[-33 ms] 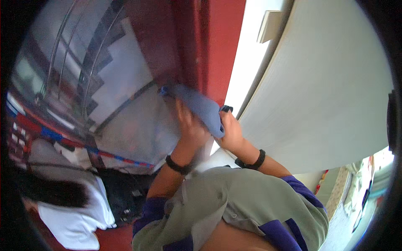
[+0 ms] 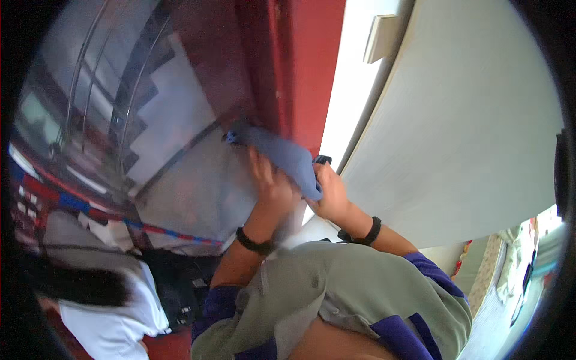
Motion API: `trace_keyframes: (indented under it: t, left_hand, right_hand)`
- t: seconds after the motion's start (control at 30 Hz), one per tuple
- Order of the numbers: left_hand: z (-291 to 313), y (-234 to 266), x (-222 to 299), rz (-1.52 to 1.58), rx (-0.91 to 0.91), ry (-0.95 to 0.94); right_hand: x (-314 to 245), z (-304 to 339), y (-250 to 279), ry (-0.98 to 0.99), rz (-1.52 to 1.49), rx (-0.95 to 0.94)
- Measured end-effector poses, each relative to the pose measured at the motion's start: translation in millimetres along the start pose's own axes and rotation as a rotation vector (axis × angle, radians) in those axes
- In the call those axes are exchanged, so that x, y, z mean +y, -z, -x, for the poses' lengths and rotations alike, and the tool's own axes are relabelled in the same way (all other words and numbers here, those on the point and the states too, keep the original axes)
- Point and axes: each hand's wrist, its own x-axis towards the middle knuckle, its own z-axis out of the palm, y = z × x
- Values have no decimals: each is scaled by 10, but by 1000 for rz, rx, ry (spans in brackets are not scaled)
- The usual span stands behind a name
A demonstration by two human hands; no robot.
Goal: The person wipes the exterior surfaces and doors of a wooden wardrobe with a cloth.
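A blue-grey folded cloth item (image 2: 279, 153), long and soft-looking, slants between my hands in the middle of the view; its exact kind is unclear. My right hand (image 2: 330, 193) is closed round its lower right end, where a small black piece (image 2: 323, 159) sticks out above the fingers. Against the near side of the cloth lies my left hand (image 2: 273, 187), its fingers stretched upward and slightly blurred. A small bright blue bit (image 2: 230, 137) shows at the far left end. I wear a dark band on each wrist.
A red panel (image 2: 309, 78) stands just beyond the cloth, beside a large pale door-like panel (image 2: 462, 126) at right. Curved metal railings (image 2: 87, 78) and a stepped white wall (image 2: 174, 99) lie far left. A person in white clothing (image 2: 114, 330) is at lower left, near a black bag-like thing (image 2: 177, 282).
Hands and cloth keep nearly the same place and pose. The surroundings shift slightly in the view, and the person at lower left appears a little further right and lower.
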Motion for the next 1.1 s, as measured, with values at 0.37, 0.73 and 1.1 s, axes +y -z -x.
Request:
trace_keyframes:
  t: [0.37,0.73,1.1]
  left_hand:
    - [-849,136,20,-2,148,-149]
    - [-656,151,-10,28,66,-240]
    - [-934,274,15,-32,-36,-306]
  right_hand:
    - [-400,-392,358,-40,34,290]
    - [-314,-143,288,-110,-88,234]
    - [-453,-534,337,107,-11,624]
